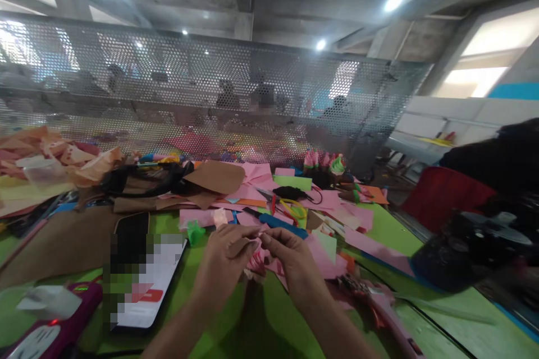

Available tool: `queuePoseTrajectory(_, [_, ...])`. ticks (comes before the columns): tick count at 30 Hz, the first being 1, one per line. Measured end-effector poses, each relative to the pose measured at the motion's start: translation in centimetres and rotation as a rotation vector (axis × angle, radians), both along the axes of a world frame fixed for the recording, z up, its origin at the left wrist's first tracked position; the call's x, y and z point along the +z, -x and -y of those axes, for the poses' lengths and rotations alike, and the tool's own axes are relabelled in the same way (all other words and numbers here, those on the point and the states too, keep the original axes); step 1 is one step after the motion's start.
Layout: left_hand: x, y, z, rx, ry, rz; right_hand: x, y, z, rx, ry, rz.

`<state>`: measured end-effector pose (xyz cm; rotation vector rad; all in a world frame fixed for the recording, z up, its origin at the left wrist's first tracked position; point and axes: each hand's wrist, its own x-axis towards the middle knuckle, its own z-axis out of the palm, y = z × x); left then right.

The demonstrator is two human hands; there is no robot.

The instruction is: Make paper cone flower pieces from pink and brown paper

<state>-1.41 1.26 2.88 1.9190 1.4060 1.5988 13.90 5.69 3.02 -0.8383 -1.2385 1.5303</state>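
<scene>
My left hand [229,252] and my right hand [290,252] meet at the middle of the green table [229,320], thumbs and fingertips pinched together. Between them is a small pink frilled paper craft piece [256,262] with a pale lower edge, partly hidden by the fingers. Both hands are closed on its upper part. Beyond the fingers lie a blue-handled tool [283,224], scissors with yellow and red handles [295,208] and many pink paper pieces [337,202]. A crumpled green scrap [194,232] sits left of my left hand.
At left are a phone with a lit screen [162,280], a purple device [63,320] and brown paper [54,247]. A pink glue gun [389,314] with a cable lies at right, near a dark container [446,258]. A perforated metal screen [202,90] stands behind the table.
</scene>
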Motion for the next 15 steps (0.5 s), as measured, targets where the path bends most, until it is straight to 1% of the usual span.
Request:
queuePoseTrajectory(5, [-0.2,-0.1,0.1,0.073,-0.098,-0.116,0.9,0.2,0.8,0.025,-0.020,0.092])
queuePoseTrajectory(10, [0.2,0.0,0.5,0.096,-0.085,-0.260,1.3,0.4,1.4,0.040,-0.059,0.132])
queuePoseTrajectory(13, [0.3,0.0,0.5,0.105,-0.070,-0.235,1.4,0.5,1.6,0.060,-0.124,0.159])
queuePoseTrajectory(15, [0.2,0.0,0.3,0.085,-0.061,-0.165,1.6,0.6,1.8,0.045,-0.176,0.204])
